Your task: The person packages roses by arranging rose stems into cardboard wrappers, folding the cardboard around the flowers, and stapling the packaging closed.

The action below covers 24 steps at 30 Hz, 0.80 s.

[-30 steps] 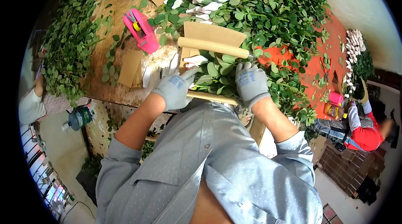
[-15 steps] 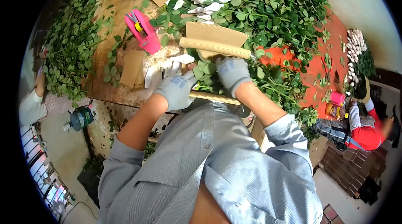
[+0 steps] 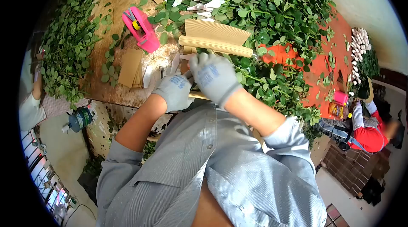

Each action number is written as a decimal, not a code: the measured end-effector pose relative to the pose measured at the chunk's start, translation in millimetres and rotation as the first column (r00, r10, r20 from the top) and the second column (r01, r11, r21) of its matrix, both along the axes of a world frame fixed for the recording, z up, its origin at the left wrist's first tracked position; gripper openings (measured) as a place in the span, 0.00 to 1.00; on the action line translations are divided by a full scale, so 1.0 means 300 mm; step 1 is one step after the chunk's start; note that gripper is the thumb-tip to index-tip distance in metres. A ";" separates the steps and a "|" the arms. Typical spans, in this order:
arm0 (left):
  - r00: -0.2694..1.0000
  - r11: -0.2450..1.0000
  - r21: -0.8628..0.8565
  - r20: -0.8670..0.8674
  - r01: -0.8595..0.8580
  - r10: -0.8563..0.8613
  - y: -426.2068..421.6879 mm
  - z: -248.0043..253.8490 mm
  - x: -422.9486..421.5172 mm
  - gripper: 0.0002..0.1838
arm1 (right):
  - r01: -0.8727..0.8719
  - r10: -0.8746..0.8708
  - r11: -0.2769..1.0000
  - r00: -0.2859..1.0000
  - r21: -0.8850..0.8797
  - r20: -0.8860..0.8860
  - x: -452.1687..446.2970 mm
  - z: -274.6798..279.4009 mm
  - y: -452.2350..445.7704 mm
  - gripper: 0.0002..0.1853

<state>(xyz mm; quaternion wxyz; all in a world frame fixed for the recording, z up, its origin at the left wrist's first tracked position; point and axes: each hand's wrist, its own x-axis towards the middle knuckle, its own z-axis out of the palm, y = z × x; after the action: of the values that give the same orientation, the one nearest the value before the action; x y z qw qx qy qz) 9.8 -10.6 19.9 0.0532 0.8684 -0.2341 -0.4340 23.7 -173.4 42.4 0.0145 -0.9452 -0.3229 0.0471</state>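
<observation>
Gloved hands met beside a white wrap, tight against a corrugated roll.
The right hand (image 3: 212, 76) bent its fingers beside the white wrap (image 3: 185, 57), which lay at its 10 o'clock; the left hand (image 3: 173, 91) curled close at 8 o'clock. From where I stood, the gloves hid whether either gripped anything. Hard pressing could have creased the wrap; a snagging cuff could have dragged the leafy stems (image 3: 272, 78) at 3 o'clock. The corrugated roll (image 3: 216, 46) hemmed them at 12, the wearer's shirt (image 3: 208, 133) at 6; the roomier way ran toward 10, before the pink dispenser (image 3: 148, 42).
</observation>
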 end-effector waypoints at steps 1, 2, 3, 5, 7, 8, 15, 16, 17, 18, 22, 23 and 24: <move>1.000 1.000 0.005 0.005 0.007 -0.007 0.010 -0.019 -0.013 0.41 | 0.007 -0.007 1.000 1.000 0.005 0.005 0.030 -0.068 -0.004 0.12; 0.993 0.994 -0.107 0.114 0.000 0.012 0.029 -0.060 -0.038 0.40 | 0.035 -0.037 0.999 0.998 -0.033 -0.049 0.058 -0.189 -0.013 0.13; 0.975 0.976 -0.219 0.217 0.004 0.044 0.044 -0.082 -0.053 0.40 | 0.058 -0.065 0.996 0.992 -0.072 -0.104 0.076 -0.271 -0.015 0.15; 0.979 0.986 -0.165 0.194 -0.025 0.058 0.032 -0.034 -0.045 0.41 | 0.052 -0.061 0.996 0.989 -0.069 -0.132 0.086 -0.323 -0.040 0.16; 0.978 0.991 -0.133 0.209 0.005 0.023 0.027 -0.031 -0.048 0.41 | 0.046 -0.058 0.996 0.984 -0.076 -0.167 0.083 -0.333 -0.059 0.17; 0.979 0.987 -0.162 0.199 -0.017 0.049 0.029 -0.039 -0.048 0.42 | 0.033 -0.040 0.998 0.986 -0.049 -0.163 0.086 -0.337 -0.069 0.18; 0.945 0.808 -0.582 0.206 -0.090 0.254 0.111 -0.051 0.054 0.39 | 0.035 -0.032 0.999 0.963 0.006 -0.266 0.116 -0.308 -0.082 0.17; 0.915 0.831 -0.536 0.242 -0.151 0.322 0.099 -0.046 0.071 0.35 | 0.028 -0.022 1.000 0.960 0.015 -0.279 0.118 -0.307 -0.085 0.17; 0.877 0.846 -0.488 0.284 -0.216 0.388 0.096 -0.049 0.094 0.31 | 0.016 -0.008 1.000 0.957 0.026 -0.289 0.123 -0.308 -0.084 0.17; 0.875 0.847 -0.485 0.287 -0.218 0.390 0.104 -0.091 0.111 0.31 | 0.011 -0.006 1.000 0.954 0.013 -0.300 0.128 -0.316 -0.081 0.18; 0.856 0.954 -0.288 0.470 -0.083 0.216 0.096 -0.221 0.172 0.16 | -0.022 0.026 1.000 0.959 0.019 -0.283 0.135 -0.311 -0.087 0.19; 0.873 0.978 -0.193 0.461 -0.074 0.157 0.082 -0.228 0.178 0.13 | 0.001 0.013 0.999 0.958 0.047 -0.287 0.133 -0.320 -0.090 0.18; 0.875 0.978 -0.196 0.458 -0.071 0.155 0.080 -0.238 0.180 0.13 | 0.023 -0.001 0.997 0.957 0.075 -0.290 0.132 -0.324 -0.093 0.18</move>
<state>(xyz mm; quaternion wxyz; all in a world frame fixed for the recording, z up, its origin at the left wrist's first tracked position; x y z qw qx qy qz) 63.8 13.4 -51.6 0.0952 0.9519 -0.2254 -0.1845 63.3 -201.1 -54.8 0.0987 -0.9287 -0.3131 0.1726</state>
